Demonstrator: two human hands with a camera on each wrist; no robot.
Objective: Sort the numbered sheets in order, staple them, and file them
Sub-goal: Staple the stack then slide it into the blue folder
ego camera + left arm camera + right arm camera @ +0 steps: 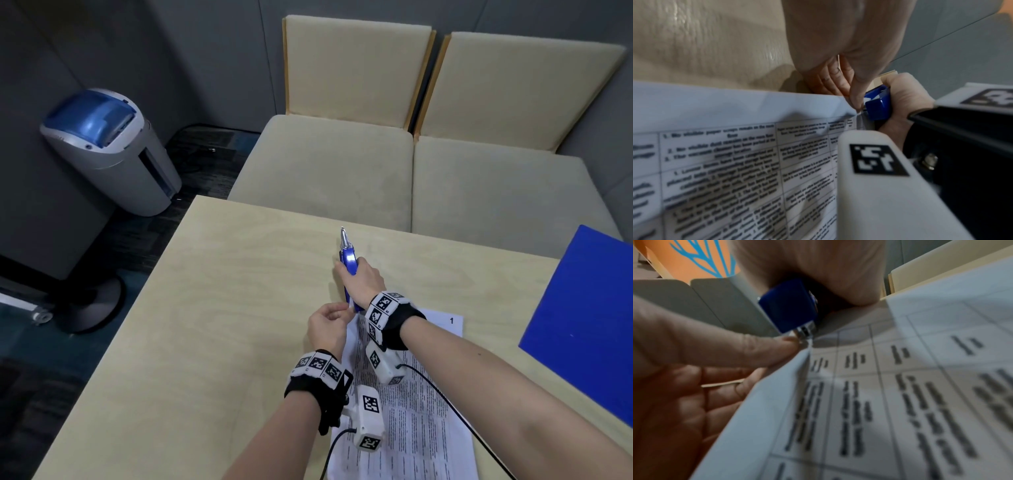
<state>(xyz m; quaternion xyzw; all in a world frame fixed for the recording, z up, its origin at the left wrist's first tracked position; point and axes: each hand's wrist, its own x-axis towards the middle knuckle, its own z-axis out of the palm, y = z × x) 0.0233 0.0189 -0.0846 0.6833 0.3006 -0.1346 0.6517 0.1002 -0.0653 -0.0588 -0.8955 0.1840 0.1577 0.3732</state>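
Note:
A stack of printed sheets (411, 404), marked 1 at its top right corner, lies on the wooden table (205, 308). My right hand (359, 277) grips a blue stapler (348, 263) with its mouth at the sheets' top left corner. In the right wrist view the stapler (789, 308) has its metal tip at the paper corner (803, 353). My left hand (329, 325) pinches that corner between thumb and fingers. The left wrist view shows the thumb (857, 91) pressing the sheets (735, 146) beside the stapler (878, 105). The stapler's rear end sticks up away from me.
A blue folder (589, 322) lies at the table's right edge. Two beige padded seats (411, 171) stand behind the table. A grey and blue shredder bin (109, 147) sits on the floor at the left. Cables run from the wrist cameras across the sheets.

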